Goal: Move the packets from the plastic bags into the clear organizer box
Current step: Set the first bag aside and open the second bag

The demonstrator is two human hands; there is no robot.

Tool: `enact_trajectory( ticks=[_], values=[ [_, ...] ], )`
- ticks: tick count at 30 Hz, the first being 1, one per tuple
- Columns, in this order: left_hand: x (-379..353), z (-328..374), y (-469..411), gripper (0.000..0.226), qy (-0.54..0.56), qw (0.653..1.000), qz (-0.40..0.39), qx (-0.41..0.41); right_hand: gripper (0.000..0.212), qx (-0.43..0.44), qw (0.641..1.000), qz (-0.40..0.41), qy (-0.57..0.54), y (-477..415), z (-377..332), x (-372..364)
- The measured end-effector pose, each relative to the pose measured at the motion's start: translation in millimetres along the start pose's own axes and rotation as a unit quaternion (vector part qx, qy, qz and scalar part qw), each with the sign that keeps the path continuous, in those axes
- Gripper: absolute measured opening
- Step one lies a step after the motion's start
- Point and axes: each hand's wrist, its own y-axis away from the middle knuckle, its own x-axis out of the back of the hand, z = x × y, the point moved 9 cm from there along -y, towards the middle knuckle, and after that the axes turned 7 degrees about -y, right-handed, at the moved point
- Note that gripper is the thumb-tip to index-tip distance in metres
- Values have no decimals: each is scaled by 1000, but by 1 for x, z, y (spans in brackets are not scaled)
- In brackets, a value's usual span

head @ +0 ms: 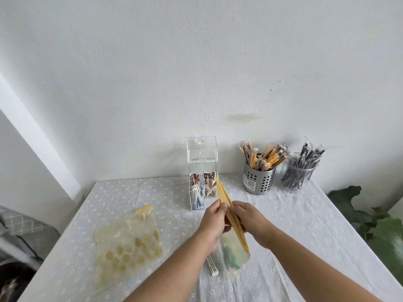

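We part the zip of a bag in front of the box.

On the left a flattened bag lies on the table, seemingly emptied. The clear box stands lid up, ready for loading, with brown packets above and blue and white packets below. One white packet lies loose. Our left hand and right hand each pinch a side of the yellow zip to spread the bag, which holds greenish packets.

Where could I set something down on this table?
Bare flowered tablecloth lies on the right, between the right hand and the perforated metal holder, and back left, between the clear organizer box and the flat yellow-zipped plastic bag. Crowded in the middle: the left hand and right hand grip a second bag.
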Motion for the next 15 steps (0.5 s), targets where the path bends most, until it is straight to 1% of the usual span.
enact_trajectory(
  ticks=[2,3,4,5,6,8,10,12,15],
  values=[
    [-5,-3,2,25,111,994,-14,20,20,-11,992,-4,-125,-2,6,0],
    [-6,-3,3,25,141,989,-20,25,19,-15,986,-6,-164,-2,7,-1],
    [-6,-4,3,25,147,988,-25,27,20,-17,984,-6,-178,-1,6,0],
    [-5,-3,3,25,134,990,-27,25,20,-20,986,-5,-168,0,5,0],
    [-1,-1,2,24,98,995,-22,20,23,-20,990,-1,-139,0,3,2],
    [12,7,1,20,-22,1000,5,-5,33,-2,1000,17,-26,0,-6,7],
    [18,18,1,14,-126,991,12,-37,38,32,995,34,92,-1,-18,11],
    [18,26,2,13,-175,983,8,-50,36,55,982,37,175,-3,-26,11],
    [30,32,-3,17,-217,974,48,-48,38,76,954,48,284,-4,-34,13]
  ],
)
